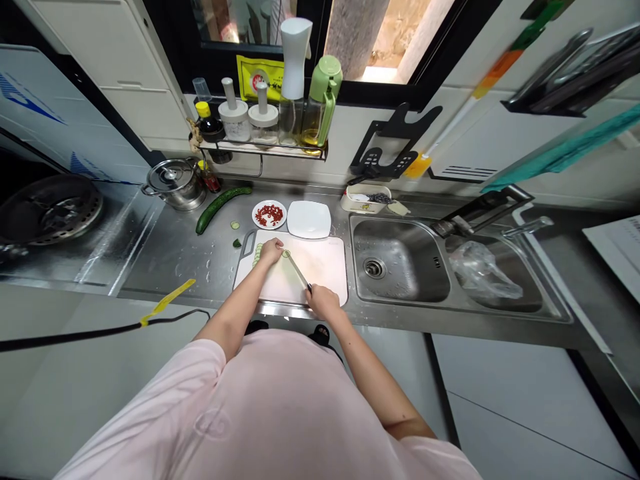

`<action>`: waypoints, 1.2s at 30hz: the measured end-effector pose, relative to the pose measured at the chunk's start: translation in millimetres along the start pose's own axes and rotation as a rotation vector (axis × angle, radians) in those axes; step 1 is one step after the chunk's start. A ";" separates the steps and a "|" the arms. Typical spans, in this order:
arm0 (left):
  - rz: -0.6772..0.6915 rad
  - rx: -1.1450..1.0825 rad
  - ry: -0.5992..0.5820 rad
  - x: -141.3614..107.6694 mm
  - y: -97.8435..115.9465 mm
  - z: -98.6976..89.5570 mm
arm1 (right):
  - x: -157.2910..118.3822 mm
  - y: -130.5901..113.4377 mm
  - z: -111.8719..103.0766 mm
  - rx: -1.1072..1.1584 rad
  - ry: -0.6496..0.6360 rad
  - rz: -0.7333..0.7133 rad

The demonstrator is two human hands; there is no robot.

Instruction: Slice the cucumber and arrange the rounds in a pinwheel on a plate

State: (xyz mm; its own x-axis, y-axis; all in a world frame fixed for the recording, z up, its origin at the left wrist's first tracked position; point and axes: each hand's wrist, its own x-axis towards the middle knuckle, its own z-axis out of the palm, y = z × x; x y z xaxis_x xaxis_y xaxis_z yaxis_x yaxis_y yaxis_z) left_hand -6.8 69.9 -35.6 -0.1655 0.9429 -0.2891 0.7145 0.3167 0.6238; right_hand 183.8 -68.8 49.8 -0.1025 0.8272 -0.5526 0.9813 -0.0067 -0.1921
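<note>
The right hand (324, 302) is closed round the handle of the knife (299, 269), its blade slanting across the board (320, 270) to a pale green round by the left hand (273, 251). The left fingers are bunched low on the board; whether they grip a piece, I cannot tell. Slices (257, 255) lie beside them, at the board's left. To cut well, the left fingertips are best curled back, knuckles guiding the blade, with slow, even strokes; wet rounds may slide or stick. Farther off, an uncut cucumber (223, 208) lies on the steel counter (170, 250). The caddy (361, 207) bears a small mark, and the yellow packet (247, 81) a red emblem and dark print, both too small to read.
</note>
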 end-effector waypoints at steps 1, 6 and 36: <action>0.001 0.000 -0.001 0.2 -0.2 0.2 | -1.0 1.4 0.4 0.002 -0.004 0.000; 0.004 0.006 -0.004 0.3 -0.8 0.4 | -7.0 7.7 1.5 -0.003 -0.028 0.016; 0.023 0.040 -0.002 0.1 -0.3 -0.3 | -10.4 13.3 0.4 -0.009 -0.047 0.006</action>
State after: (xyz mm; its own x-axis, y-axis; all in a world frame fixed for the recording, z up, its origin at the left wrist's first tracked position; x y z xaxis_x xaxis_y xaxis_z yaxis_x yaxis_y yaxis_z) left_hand -7.2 69.9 -35.6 -0.1476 0.9497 -0.2761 0.7445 0.2904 0.6012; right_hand 197.9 -77.7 52.7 -0.1036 0.7996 -0.5916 0.9833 -0.0070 -0.1816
